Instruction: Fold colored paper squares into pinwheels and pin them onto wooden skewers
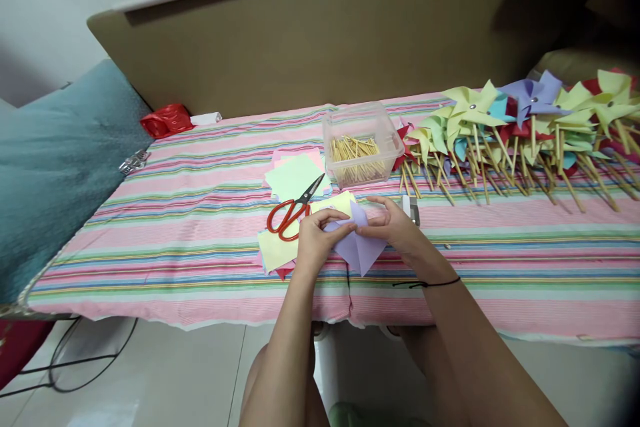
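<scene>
Both hands meet on a purple paper piece point(361, 250) with creases and cut, pointed corners. My left hand point(320, 232) pinches it near its middle from the left. From the right, my right hand point(393, 225) pinches it close to the same spot, the fingertips almost touching. Scissors point(289, 213) with red-orange handles lie just beyond my left hand, blades pointing away. Under and beside them are yellow paper sheets point(277, 250) and a stack of pale green and pink squares point(296, 173). A small grey and white object point(411, 210), partly hidden, lies behind my right hand.
A clear plastic box point(365, 173) of short wooden sticks point(353, 149) stands beyond my hands. Many finished paper pinwheels point(473, 108) on sticks lie at the right. A red plastic bag point(167, 121) and a metal item point(134, 161) rest at the left on the striped cloth point(175, 227).
</scene>
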Demonstrator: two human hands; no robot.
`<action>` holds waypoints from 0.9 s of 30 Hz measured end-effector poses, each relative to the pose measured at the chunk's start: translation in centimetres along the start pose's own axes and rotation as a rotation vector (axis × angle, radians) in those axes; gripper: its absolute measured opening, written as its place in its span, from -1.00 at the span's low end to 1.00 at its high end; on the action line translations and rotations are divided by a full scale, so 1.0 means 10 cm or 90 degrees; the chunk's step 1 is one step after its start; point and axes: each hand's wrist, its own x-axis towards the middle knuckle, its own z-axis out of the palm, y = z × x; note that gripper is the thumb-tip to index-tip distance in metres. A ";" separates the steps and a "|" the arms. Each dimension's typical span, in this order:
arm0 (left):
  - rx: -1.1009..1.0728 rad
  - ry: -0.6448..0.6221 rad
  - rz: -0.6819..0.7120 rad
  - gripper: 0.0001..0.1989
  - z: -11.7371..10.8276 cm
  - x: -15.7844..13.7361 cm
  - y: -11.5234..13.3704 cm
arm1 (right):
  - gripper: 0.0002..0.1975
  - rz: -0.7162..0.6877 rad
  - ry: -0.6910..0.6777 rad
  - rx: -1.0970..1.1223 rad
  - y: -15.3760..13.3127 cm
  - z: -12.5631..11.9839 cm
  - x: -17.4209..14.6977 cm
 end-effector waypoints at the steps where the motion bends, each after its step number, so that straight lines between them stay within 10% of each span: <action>1: 0.001 0.000 0.000 -0.77 0.00 0.00 0.00 | -0.20 0.002 0.002 0.000 0.00 0.00 0.00; 12: -0.019 0.010 -0.011 -0.74 0.03 -0.01 0.02 | -0.23 0.015 0.007 0.028 -0.04 0.02 -0.02; 19: -0.238 0.180 -0.073 -0.58 0.04 0.01 0.04 | -0.24 -0.003 0.073 0.152 -0.15 0.04 -0.07; 27: -0.269 0.102 -0.095 -0.67 0.07 0.00 0.05 | -0.28 -0.013 0.178 0.270 -0.17 0.04 -0.04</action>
